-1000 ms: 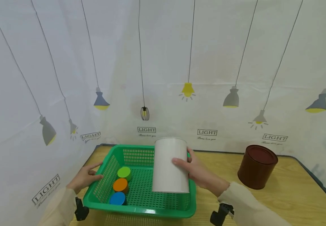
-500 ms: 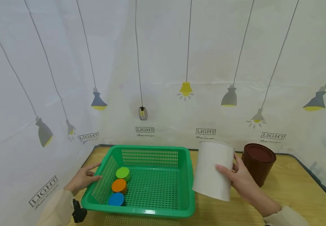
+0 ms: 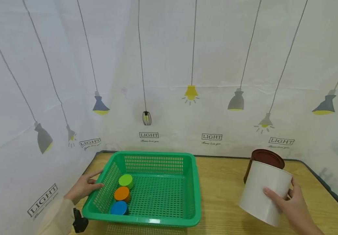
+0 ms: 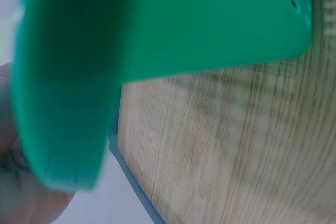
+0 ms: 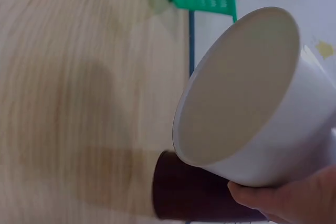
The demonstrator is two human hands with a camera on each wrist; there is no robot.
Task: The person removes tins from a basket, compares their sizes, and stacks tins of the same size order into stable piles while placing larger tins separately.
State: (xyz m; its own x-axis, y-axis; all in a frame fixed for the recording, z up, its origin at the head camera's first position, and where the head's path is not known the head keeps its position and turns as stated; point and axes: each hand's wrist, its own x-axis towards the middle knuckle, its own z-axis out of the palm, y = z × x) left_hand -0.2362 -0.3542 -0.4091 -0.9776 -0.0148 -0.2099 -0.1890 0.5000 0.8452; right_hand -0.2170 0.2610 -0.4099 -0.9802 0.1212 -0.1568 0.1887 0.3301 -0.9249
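My right hand (image 3: 297,205) grips a tilted white cylindrical canister (image 3: 261,192) at the right of the table, thumb across its near side. In the right wrist view the canister's broad pale end (image 5: 239,87) faces the camera. At the left, my left hand (image 3: 82,186) rests against the rim of a green plastic basket (image 3: 196,186), with its index finger and thumb spread along it. Inside, along the basket's left wall, lie a lime-green round block (image 3: 126,181), an orange round block (image 3: 122,194) and a blue round block (image 3: 119,208).
A dark brown canister (image 3: 267,157) with a recessed lid stands at the back right, partly hidden behind the white one. The wooden table (image 3: 220,182) ends at a dark edge, against a white wall cloth (image 3: 169,65) printed with hanging lamps.
My right hand has carried the white canister from over the basket rightward, to in front of the brown canister, and tilted it. The left hand stays at the basket rim; the blocks keep their places.
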